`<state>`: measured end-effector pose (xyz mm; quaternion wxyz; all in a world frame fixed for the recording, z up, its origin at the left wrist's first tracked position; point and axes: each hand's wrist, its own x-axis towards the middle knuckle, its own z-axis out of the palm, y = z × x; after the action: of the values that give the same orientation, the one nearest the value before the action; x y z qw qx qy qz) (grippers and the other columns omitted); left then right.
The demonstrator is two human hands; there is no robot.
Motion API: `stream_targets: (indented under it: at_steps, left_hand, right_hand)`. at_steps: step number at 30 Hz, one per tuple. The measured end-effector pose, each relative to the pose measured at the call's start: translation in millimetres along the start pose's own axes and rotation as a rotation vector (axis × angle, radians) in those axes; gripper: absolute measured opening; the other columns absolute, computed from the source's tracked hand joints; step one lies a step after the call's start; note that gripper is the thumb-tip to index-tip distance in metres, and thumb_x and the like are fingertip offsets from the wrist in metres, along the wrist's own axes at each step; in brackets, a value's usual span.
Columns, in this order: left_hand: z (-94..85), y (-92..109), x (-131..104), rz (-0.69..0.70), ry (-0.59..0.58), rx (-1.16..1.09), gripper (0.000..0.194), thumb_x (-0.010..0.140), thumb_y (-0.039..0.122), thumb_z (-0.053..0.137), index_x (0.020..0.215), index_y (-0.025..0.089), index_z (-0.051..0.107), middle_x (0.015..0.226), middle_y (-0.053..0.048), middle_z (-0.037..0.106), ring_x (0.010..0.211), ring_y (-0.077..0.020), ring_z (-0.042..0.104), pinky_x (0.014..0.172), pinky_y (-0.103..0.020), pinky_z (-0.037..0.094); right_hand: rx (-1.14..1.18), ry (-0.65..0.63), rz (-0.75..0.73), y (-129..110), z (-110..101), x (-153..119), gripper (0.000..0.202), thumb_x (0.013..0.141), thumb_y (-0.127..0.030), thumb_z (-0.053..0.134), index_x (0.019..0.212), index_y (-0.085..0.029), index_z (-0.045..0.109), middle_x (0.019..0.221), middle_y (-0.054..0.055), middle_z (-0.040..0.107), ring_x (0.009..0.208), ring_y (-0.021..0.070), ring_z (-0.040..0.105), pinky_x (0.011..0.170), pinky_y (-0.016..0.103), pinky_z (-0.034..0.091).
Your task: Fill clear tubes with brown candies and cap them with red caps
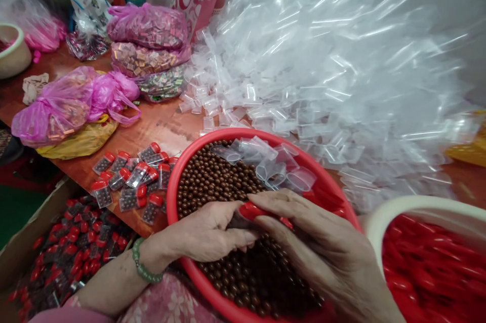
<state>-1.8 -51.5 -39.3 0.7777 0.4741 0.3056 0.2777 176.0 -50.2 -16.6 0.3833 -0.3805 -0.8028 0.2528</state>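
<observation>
My left hand (208, 234), with a green bead bracelet (142, 265) at its wrist, is closed around a small clear container (236, 220) above a red basin (173, 189). A red cap (250, 210) sits at the container's top end, with my right hand (326, 247) closed on it. Another bit of red (286, 222) shows under the right fingers. Brown balls (216, 176) fill much of the basin. Clear empty containers (275, 166) and red caps (336, 206) lie on the balls at its far and right sides. My fingers partly hide the held container.
A big heap of clear containers (304, 70) covers the back right. At right stands a cream tub (379, 232) of red caps. Filled capped containers (136, 176) lie left of the basin; more fill a box (76, 247) below. Pink bags (148, 27) stand behind.
</observation>
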Motion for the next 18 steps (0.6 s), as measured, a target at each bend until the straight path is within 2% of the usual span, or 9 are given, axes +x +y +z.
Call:
stream_targets:
  at_steps: [3, 5, 7, 9, 12, 14, 16, 18]
  left_hand:
    - [-2.4, -1.8, 0.1, -0.041, -0.068, -0.117, 0.025, 0.084, 0.036, 0.067, 0.079, 0.016, 0.053, 0.068, 0.003, 0.053, 0.06, -0.0087, 0.048, 0.06, -0.023, 0.041]
    - [-3.7, -3.6, 0.1, -0.022, -0.072, -0.199, 0.041, 0.079, 0.052, 0.073, 0.076, 0.015, 0.056, 0.068, 0.002, 0.055, 0.061, -0.0087, 0.05, 0.061, -0.023, 0.042]
    - [-4.3, -5.0, 0.4, -0.014, -0.05, -0.271, 0.048, 0.074, 0.058, 0.076, 0.074, 0.013, 0.059, 0.07, 0.0, 0.058, 0.064, -0.0092, 0.053, 0.065, -0.023, 0.044]
    - [-4.5, -5.9, 0.9, -0.052, -0.05, -0.369, 0.048, 0.071, 0.057, 0.079, 0.073, 0.012, 0.062, 0.072, -0.002, 0.061, 0.068, -0.0106, 0.057, 0.07, -0.023, 0.046]
    - [-5.7, -6.5, 1.8, -0.135, -0.08, -0.519, 0.051, 0.065, 0.057, 0.085, 0.072, 0.011, 0.063, 0.072, -0.004, 0.064, 0.07, -0.0127, 0.061, 0.073, -0.024, 0.049]
    - [-7.3, -6.2, 2.8, -0.167, -0.081, -0.54, 0.058, 0.065, 0.067, 0.079, 0.073, 0.011, 0.065, 0.069, -0.006, 0.065, 0.069, -0.0139, 0.063, 0.072, -0.025, 0.049]
    - [-8.7, -5.2, 4.5, -0.207, -0.092, -0.527, 0.073, 0.073, 0.082, 0.058, 0.075, 0.01, 0.068, 0.068, -0.009, 0.067, 0.067, -0.0165, 0.065, 0.071, -0.027, 0.05]
    - [-8.3, -3.8, 6.9, -0.248, -0.091, -0.521, 0.084, 0.08, 0.086, 0.035, 0.076, 0.009, 0.069, 0.068, -0.012, 0.069, 0.067, -0.0189, 0.067, 0.069, -0.029, 0.051]
  right_hand:
    - [-0.085, 0.001, -0.013, -0.7, 1.6, -2.2, 0.034, 0.093, -0.013, 0.058, 0.122, -0.03, 0.064, 0.099, 0.003, 0.075, 0.086, 0.0166, 0.072, 0.076, 0.027, 0.06]
    - [-0.177, -0.018, -0.037, -2.6, 4.6, -4.7, 0.037, 0.095, -0.027, 0.06, 0.132, -0.027, 0.058, 0.103, 0.007, 0.074, 0.09, 0.0201, 0.072, 0.076, 0.031, 0.06]
    - [-0.286, -0.057, -0.059, -3.7, 9.6, -7.4, 0.061, 0.09, -0.051, 0.061, 0.142, -0.021, 0.048, 0.108, 0.013, 0.072, 0.096, 0.0265, 0.07, 0.076, 0.037, 0.06]
    - [-0.391, -0.065, -0.088, -3.1, 16.2, -9.3, 0.08, 0.086, -0.062, 0.061, 0.146, -0.014, 0.039, 0.112, 0.019, 0.069, 0.1, 0.0319, 0.068, 0.077, 0.044, 0.059]
    - [-0.475, -0.004, -0.132, -0.3, 25.0, -8.4, 0.072, 0.089, -0.046, 0.062, 0.146, -0.012, 0.036, 0.11, 0.019, 0.068, 0.096, 0.0326, 0.068, 0.078, 0.047, 0.056]
    - [-0.476, 0.029, -0.15, 0.8, 27.9, -5.5, 0.065, 0.087, -0.038, 0.061, 0.143, -0.013, 0.038, 0.104, 0.017, 0.069, 0.089, 0.0304, 0.068, 0.076, 0.045, 0.054]
    - [-0.475, 0.044, -0.182, 1.1, 28.2, -2.5, 0.063, 0.085, -0.037, 0.061, 0.139, -0.013, 0.041, 0.098, 0.014, 0.069, 0.083, 0.0286, 0.068, 0.072, 0.044, 0.054]
    - [-0.495, 0.057, -0.233, 1.5, 27.2, -0.8, 0.061, 0.083, -0.037, 0.063, 0.136, -0.013, 0.043, 0.094, 0.013, 0.069, 0.079, 0.0274, 0.068, 0.071, 0.042, 0.053]
